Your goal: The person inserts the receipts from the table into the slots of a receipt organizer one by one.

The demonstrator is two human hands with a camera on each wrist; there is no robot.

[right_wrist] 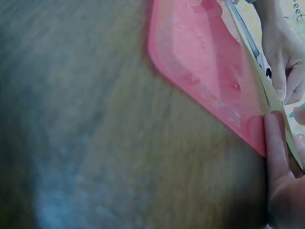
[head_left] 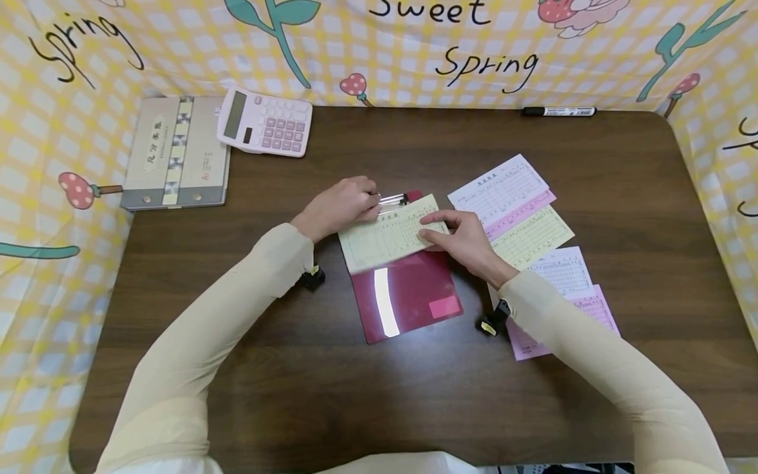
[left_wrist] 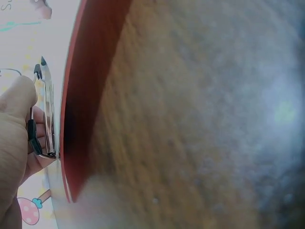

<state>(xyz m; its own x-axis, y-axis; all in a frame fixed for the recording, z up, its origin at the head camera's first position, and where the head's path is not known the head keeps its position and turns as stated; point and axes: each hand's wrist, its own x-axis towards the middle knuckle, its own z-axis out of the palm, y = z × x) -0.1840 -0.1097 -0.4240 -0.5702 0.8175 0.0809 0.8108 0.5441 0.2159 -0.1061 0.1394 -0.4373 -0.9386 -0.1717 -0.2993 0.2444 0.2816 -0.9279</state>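
A dark red clipboard (head_left: 408, 296) lies on the table in front of the person, its glossy face reflecting a white streak. My left hand (head_left: 346, 207) holds the metal wire clip (head_left: 393, 199) at its top edge; in the left wrist view the thumb (left_wrist: 23, 95) rests against the clip's arm (left_wrist: 48, 114) with fingers behind it. A pale yellow printed form (head_left: 381, 245) covers the board's upper half. My right hand (head_left: 468, 243) pinches the form's right end between thumb and fingers. The right wrist view shows that form edge-on (right_wrist: 271, 95), slightly raised over the clipboard (right_wrist: 200, 62).
Right of the clipboard lie overlapping white (head_left: 500, 187), pink (head_left: 521, 214) and yellow (head_left: 535, 237) forms, with more forms (head_left: 565, 273) partly under the right forearm. A calculator (head_left: 266, 122) overlaps a grey binder (head_left: 201, 164) at back left. A black marker (head_left: 559, 112) lies at the back edge.
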